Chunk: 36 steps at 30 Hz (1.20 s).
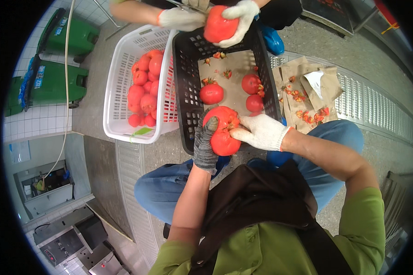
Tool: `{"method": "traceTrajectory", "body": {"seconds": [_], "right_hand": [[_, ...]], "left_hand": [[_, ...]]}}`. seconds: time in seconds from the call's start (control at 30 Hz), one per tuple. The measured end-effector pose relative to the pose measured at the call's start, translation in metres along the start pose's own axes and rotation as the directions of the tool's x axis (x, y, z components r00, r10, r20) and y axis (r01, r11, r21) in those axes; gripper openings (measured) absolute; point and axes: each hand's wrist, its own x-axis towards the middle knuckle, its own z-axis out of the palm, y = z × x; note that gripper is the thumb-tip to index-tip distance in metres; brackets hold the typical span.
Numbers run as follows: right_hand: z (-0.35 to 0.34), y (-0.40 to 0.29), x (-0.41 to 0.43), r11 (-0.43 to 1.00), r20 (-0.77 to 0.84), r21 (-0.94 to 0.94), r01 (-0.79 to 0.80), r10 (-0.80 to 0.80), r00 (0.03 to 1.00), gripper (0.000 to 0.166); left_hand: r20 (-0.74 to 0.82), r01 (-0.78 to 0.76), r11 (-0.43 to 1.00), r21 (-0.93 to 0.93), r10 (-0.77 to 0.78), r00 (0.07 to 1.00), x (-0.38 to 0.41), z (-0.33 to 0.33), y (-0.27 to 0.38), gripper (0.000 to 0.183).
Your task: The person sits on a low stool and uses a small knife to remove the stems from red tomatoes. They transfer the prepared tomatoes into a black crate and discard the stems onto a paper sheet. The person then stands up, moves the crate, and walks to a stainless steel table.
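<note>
My left hand (205, 147), in a grey knit glove, holds red fruit that looks like pomegranate (225, 142) over the near end of a black plastic crate (273, 92). The held fruit shows two rounded lobes; whether it is one fruit or two I cannot tell. At its ragged crown (232, 123) are the thumb and fingers of my right hand (263, 132), in a white knit glove. Any small tool in those fingers is hidden. Inside the crate, several pomegranates (211, 94) and cut crown pieces (227, 74) lie on a cardboard sheet (235, 62).
Left of the crate stands a white plastic basket (112, 103) of pomegranates (148, 103). A co-worker's white-gloved hand (242, 17) holds another pomegranate (221, 25) over the far end. Crown scraps lie on cardboard (292, 113) over a metal floor grate (375, 96). Green wheeled bins (58, 80) stand far left.
</note>
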Motion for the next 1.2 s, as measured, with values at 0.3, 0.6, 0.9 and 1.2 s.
{"method": "traceTrajectory", "body": {"seconds": [0.3,0.6,0.9,1.2], "right_hand": [[0.006,0.034,0.004,0.992,-0.055,-0.076,0.101,-0.105,0.993,0.045],[-0.002,0.056,0.007,0.907,0.093,-0.230,0.353,-0.340,0.936,0.044],[0.008,0.021,-0.011,0.996,0.157,-0.088,0.022,-0.008,0.988,0.057],[0.014,0.027,-0.005,1.000,0.007,0.007,0.017,-0.017,1.000,0.051]], "left_hand": [[0.105,0.276,0.856,-0.436,-0.257,0.961,0.002,0.001,-0.022,0.052],[0.366,0.576,0.679,-0.455,-0.447,0.816,-0.004,-0.018,-0.019,0.050],[0.217,0.438,0.840,-0.319,-0.385,0.897,0.000,-0.015,-0.014,0.047],[0.107,0.284,0.839,-0.464,-0.266,0.958,0.008,-0.004,-0.029,0.046]]}}
